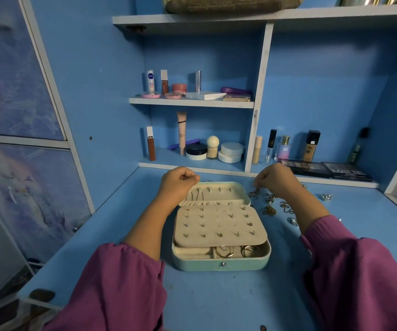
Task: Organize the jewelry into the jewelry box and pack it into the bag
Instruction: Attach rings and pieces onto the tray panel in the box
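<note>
one jewelry box — open | left hand grip fisted | right hand grip unclear — over loose jewelry

Blue desk: jewelry box, perhaps earrings.

Mid-frame, an open jewelry box sits on the blue worktop; both hands, left and right, curl above it, loose jewelry right.

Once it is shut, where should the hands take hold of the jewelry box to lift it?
Probably by the long left and right walls of the jewelry box, one hand per side: the base is wide, shallow and lies flat. Its front carries a small snap.
</note>
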Action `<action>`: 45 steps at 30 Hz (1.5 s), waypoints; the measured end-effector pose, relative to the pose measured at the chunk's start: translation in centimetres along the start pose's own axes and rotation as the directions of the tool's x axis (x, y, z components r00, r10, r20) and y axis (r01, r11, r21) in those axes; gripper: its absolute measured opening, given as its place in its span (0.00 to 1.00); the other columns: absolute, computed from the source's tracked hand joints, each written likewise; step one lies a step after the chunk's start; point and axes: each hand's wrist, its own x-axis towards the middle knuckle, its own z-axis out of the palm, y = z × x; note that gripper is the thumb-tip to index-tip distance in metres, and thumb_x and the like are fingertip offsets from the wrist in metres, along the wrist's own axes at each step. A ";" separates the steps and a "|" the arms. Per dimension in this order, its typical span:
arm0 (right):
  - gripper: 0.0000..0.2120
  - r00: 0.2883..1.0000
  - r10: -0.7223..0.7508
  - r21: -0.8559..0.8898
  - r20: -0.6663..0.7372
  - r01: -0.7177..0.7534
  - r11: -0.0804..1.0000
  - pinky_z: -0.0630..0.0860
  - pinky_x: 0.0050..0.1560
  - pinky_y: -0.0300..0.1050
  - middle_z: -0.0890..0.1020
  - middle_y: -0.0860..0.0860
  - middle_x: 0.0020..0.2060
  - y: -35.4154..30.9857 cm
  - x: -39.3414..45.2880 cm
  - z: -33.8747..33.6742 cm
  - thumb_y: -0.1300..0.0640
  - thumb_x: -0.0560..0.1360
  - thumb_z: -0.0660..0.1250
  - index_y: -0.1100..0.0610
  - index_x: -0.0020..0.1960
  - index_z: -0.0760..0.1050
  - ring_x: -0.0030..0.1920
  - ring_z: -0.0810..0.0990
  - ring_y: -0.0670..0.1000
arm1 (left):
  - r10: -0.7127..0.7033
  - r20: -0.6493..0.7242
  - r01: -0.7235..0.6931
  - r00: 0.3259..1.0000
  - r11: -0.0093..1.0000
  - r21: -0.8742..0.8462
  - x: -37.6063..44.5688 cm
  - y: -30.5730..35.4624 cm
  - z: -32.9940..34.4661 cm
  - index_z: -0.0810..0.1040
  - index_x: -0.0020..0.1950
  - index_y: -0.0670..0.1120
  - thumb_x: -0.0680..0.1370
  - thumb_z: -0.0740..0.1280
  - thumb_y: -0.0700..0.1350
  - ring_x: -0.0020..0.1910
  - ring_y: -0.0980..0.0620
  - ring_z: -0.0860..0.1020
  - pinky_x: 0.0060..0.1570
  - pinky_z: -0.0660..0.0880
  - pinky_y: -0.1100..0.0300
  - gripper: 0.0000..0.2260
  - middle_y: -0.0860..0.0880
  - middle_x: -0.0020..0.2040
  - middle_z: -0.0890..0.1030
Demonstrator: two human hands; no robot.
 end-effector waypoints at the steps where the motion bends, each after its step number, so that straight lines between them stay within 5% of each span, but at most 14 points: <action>1: 0.05 0.999 0.019 -0.048 0.031 -0.017 0.999 0.74 0.37 0.41 0.85 0.56 0.43 0.1 0.0 0.3 0.63 0.72 0.70 0.58 0.44 0.85 0.36 0.77 0.50 | 0.005 -0.005 -0.005 1.000 1.000 -0.010 0.0 0.1 0.0 0.80 0.44 0.45 0.76 0.70 0.41 0.40 0.59 0.76 0.41 0.71 0.68 0.01 0.54 0.41 0.80; 6: 0.05 0.997 0.029 -0.122 0.069 -0.020 0.992 0.75 0.41 0.40 0.85 0.53 0.42 -0.2 0.0 1.0 0.62 0.72 0.71 0.55 0.43 0.85 0.39 0.79 0.50 | 0.042 -0.023 -0.043 0.999 0.997 -0.063 0.4 1.1 0.2 0.80 0.46 0.43 0.76 0.68 0.39 0.39 0.61 0.75 0.39 0.71 0.73 0.01 0.55 0.39 0.79; 13: 0.07 0.997 0.037 -0.168 0.062 -0.026 0.985 0.80 0.47 0.47 0.84 0.58 0.45 -0.3 0.3 1.5 0.63 0.72 0.68 0.61 0.47 0.84 0.45 0.82 0.56 | 0.037 0.078 -0.029 0.996 0.995 -0.099 1.7 2.5 0.6 0.80 0.43 0.48 0.77 0.68 0.40 0.51 0.54 0.78 0.54 0.72 0.63 0.04 0.51 0.46 0.82; 18: 0.09 0.996 0.042 -0.161 0.073 -0.030 0.987 0.80 0.46 0.51 0.84 0.62 0.43 -0.1 0.5 1.6 0.62 0.71 0.71 0.67 0.47 0.82 0.43 0.82 0.57 | 0.027 0.106 -0.021 0.994 0.998 -0.060 1.3 1.6 1.3 0.81 0.48 0.44 0.77 0.67 0.39 0.47 0.57 0.78 0.47 0.73 0.68 0.03 0.53 0.45 0.81; 32: 0.05 0.990 -0.041 -0.157 0.136 0.062 0.986 0.79 0.49 0.46 0.84 0.53 0.45 -0.2 0.5 1.3 0.61 0.73 0.70 0.55 0.46 0.84 0.45 0.81 0.53 | 0.043 0.135 -0.040 0.990 0.999 -0.026 0.7 1.4 1.2 0.81 0.49 0.45 0.77 0.68 0.42 0.44 0.59 0.78 0.43 0.74 0.70 0.03 0.54 0.44 0.81; 36: 0.08 0.991 -0.015 -0.218 0.134 0.044 0.975 0.78 0.47 0.50 0.83 0.60 0.44 -0.3 0.5 1.7 0.58 0.73 0.69 0.63 0.46 0.83 0.41 0.78 0.54 | 0.031 0.144 -0.027 0.989 0.999 -0.029 0.7 1.5 1.3 0.81 0.48 0.46 0.77 0.68 0.41 0.45 0.58 0.78 0.45 0.75 0.68 0.02 0.54 0.45 0.81; 41: 0.10 0.999 -0.039 0.083 -0.007 0.039 0.996 0.71 0.36 0.45 0.83 0.63 0.45 -1.1 0.4 0.8 0.61 0.76 0.64 0.67 0.46 0.80 0.36 0.76 0.57 | 0.018 0.145 -0.013 0.989 0.999 -0.037 0.6 1.6 1.1 0.81 0.48 0.47 0.77 0.68 0.42 0.46 0.57 0.78 0.46 0.75 0.66 0.02 0.53 0.45 0.82; 45: 0.06 0.986 -0.113 0.366 -0.119 0.149 0.919 0.72 0.37 0.43 0.82 0.54 0.40 -2.9 -0.4 -0.1 0.58 0.76 0.64 0.59 0.45 0.78 0.38 0.76 0.50 | 0.025 0.153 -0.014 0.988 0.997 -0.075 0.5 1.9 1.0 0.81 0.48 0.48 0.77 0.69 0.40 0.49 0.55 0.79 0.50 0.75 0.65 0.04 0.52 0.46 0.82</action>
